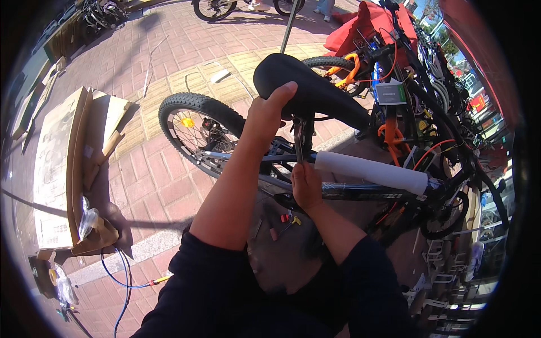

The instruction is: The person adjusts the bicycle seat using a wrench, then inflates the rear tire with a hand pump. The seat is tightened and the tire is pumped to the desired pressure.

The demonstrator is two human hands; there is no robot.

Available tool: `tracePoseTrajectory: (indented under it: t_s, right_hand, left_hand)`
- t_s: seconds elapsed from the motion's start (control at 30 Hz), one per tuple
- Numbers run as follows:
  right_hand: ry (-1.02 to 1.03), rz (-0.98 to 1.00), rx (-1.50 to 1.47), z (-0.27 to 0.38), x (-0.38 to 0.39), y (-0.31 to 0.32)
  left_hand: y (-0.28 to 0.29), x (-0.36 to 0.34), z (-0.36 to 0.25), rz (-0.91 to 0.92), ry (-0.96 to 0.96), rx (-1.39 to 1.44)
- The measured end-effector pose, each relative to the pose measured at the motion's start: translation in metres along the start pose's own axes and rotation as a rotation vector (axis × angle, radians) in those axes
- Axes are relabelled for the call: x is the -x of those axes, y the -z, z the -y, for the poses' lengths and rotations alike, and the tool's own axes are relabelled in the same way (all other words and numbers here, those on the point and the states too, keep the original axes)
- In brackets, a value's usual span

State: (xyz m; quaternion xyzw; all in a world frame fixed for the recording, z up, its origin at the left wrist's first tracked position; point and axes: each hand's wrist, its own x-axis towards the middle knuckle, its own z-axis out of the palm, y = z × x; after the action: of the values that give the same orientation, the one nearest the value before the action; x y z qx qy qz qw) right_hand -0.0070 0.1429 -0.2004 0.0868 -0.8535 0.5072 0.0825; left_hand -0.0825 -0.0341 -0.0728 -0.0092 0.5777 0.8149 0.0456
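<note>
Saddle (309, 85) is in left hand (269, 112), metal shaft (299, 147) in right hand (306, 185), fingers clamped on both; plastic (87, 218) shows at box (59, 174) end.

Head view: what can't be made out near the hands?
All head view:
Bare left hand: most fingers, hidden by smooth black saddle.
Slim metallic piece: lower end, hidden by bare right hand.
Long white cylindrical wrap: hides whatever's inside.
Yellow item on ground: too small.

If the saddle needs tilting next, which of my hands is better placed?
Probably your left hand: its thumb lies on the saddle, while your right hand sits lower, curled at a slim metal piece.
</note>
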Motion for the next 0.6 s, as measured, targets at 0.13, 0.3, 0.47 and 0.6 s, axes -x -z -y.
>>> tracePoseTrajectory:
  t_s: [0.13,0.3,0.47,0.6]
  right_hand:
    - [0.006,0.144,0.168,0.013,0.020,0.035]
    - [-0.046,0.214,0.445,0.071,0.011,0.090]
    - [-0.025,0.351,0.736,0.113,-0.023,0.134]
    - [0.031,0.417,0.815,0.144,-0.037,0.145]
  left_hand:
    - [0.000,0.004,-0.005,0.104,0.037,0.018]
    - [-0.004,0.008,-0.007,0.071,0.024,0.090]
    - [-0.001,0.006,-0.007,0.102,0.022,0.069]
    - [-0.003,0.005,-0.007,0.100,0.030,0.052]
